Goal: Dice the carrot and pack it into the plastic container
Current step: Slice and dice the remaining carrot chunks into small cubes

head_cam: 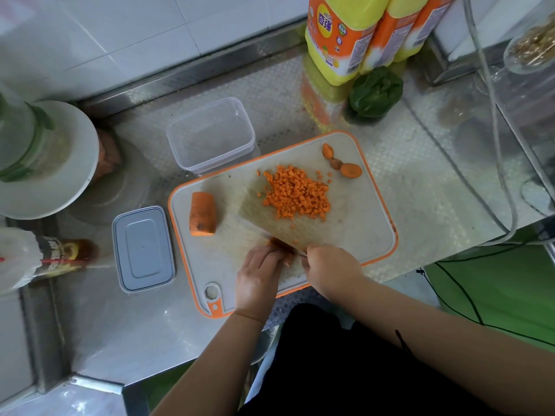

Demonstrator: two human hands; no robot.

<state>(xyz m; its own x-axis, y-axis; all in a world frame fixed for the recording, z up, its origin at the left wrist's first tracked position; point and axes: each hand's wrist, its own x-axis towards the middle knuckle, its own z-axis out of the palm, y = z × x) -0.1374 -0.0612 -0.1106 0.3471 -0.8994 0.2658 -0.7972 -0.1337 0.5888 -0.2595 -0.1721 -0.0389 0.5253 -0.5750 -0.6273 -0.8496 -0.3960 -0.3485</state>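
One lid (143,248) and one clear plastic container (211,136) sit on the worktop (420,175). On the cutting board (366,211): one carrot chunk (203,213), one diced pile (295,194), two ends (341,162). Left hand (259,273) curls over carrot strips (282,246); right hand (332,270) grips a cleaver (270,211).

A kitchen: steel counter (420,181), white wall tiles (120,40), cutting board (360,211).
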